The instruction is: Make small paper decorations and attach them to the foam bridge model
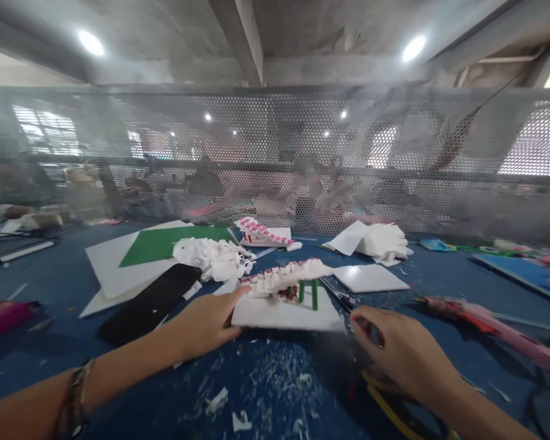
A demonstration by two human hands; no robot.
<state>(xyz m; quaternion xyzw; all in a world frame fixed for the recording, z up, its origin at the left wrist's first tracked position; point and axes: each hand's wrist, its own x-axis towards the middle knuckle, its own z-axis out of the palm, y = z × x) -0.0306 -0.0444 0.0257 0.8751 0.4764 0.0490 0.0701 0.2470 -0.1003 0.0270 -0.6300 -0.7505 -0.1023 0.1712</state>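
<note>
A small handmade model house stands in front of me on a white board base [279, 315]. Its white layered roof [288, 275] has reddish edging, and green posts [315, 295] hold up the right side. My left hand [213, 318] pinches the base at its left edge, the index finger lying along the top. Close to the base's right corner is my right hand [394, 348], its fingers curled together; whatever they hold, if anything, is hidden. A thin dark metal tool [341, 295] lies just beyond those fingertips.
A pink glue gun [490, 327] lies at right, a black phone [151, 302] at left. Behind are crumpled white scraps [211, 256], a green sheet [165, 241], a pink-dotted model piece [266, 233] and a white card [371, 278]. A perforated metal screen [275, 153] borders the blue table.
</note>
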